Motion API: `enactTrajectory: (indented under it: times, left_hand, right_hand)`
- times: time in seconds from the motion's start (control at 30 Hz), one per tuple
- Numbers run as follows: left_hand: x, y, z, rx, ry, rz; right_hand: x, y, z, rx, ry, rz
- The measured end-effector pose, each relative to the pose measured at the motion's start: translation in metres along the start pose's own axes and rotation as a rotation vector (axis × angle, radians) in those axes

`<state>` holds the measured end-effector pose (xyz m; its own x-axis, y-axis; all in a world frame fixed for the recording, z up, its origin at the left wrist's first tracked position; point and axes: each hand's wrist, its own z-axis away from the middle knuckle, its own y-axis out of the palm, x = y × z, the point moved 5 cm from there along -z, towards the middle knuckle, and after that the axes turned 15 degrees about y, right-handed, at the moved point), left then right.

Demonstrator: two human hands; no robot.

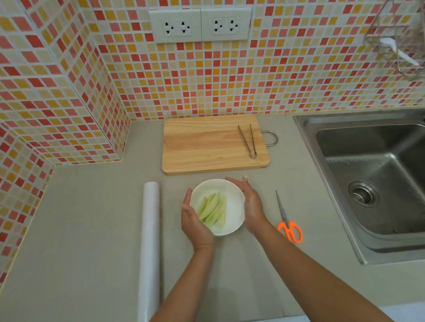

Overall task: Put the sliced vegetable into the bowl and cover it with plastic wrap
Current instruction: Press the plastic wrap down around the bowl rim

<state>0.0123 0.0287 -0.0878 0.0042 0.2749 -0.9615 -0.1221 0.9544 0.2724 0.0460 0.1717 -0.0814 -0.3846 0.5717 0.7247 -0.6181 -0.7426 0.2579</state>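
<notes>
A white bowl [232,210] stands on the grey counter, with several pale green vegetable slices [213,209] lying inside it. My left hand [193,221] presses against the bowl's left side with fingers fairly straight. On the opposite side, my right hand [250,203] cups the rim the same way. I cannot tell whether plastic wrap lies over the bowl. A long roll of plastic wrap [148,251] rests on the counter to the left of the bowl.
A wooden cutting board [205,146] sits behind the bowl with metal tongs [248,139] on its right end. Orange-handled scissors [288,221] lie right of the bowl. A steel sink [387,176] fills the right side. Tiled walls enclose the back and left.
</notes>
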Motion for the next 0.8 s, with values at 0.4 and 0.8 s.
enactTrajectory:
  times: [0.4,0.8]
  left_hand:
    - [0.01,0.013,-0.025,0.26,-0.252,0.263]
    - [-0.008,0.003,-0.017,0.285,-0.106,-0.054]
  right_hand:
    - [-0.021,-0.008,0.006,-0.111,-0.012,-0.028]
    - [0.003,-0.006,0.008,-0.16,-0.125,0.005]
